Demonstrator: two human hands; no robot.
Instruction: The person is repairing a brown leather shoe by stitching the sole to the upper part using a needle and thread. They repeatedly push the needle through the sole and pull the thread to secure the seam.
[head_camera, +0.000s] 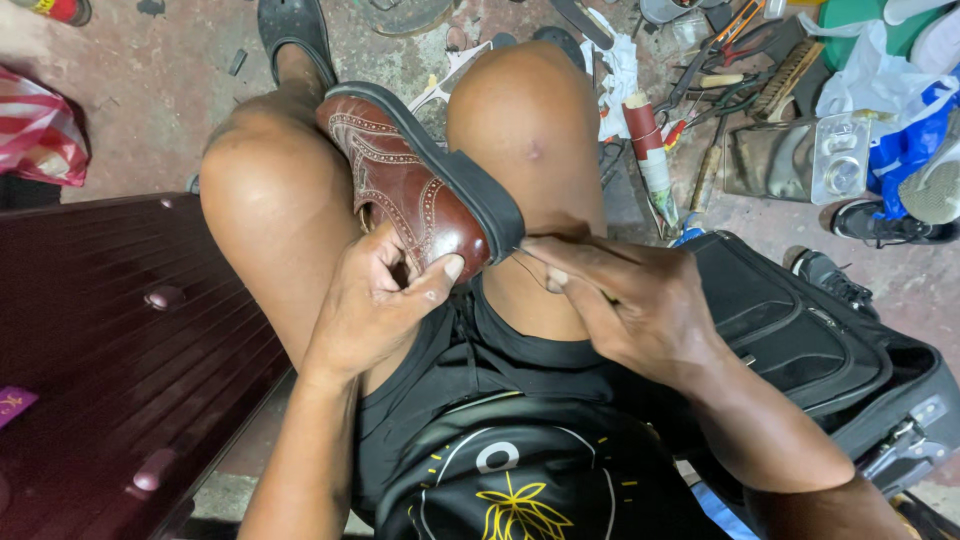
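Your left hand (375, 300) is curled around the toe of a brown brogue shoe (400, 180), the thumb pressed flat across the toe cap and the fingers folded against the upper, holding it firmly. The shoe lies on its side, wedged between your bare knees, its black sole (455, 165) turned to the right and its heel pointing away from you. Your right hand (620, 310) sits just beside the toe end, its fingers drawn nearly together in a pinch on a thin dark thread (522, 258) that meets the edge of the sole — whether a needle is also in the pinch cannot be told. The two hands lie close together, with only the tip of the shoe between them, low over your lap and black shirt (500, 470). To your left stands a dark red slatted table (110, 350); to your right a black bag (800, 330) rests against your forearm. Beyond your knees the concrete floor (170, 90) carries a scatter of tools — pliers with red handles (725, 40), a brush (785, 70), a tube of glue (655, 170) and loose footwear.
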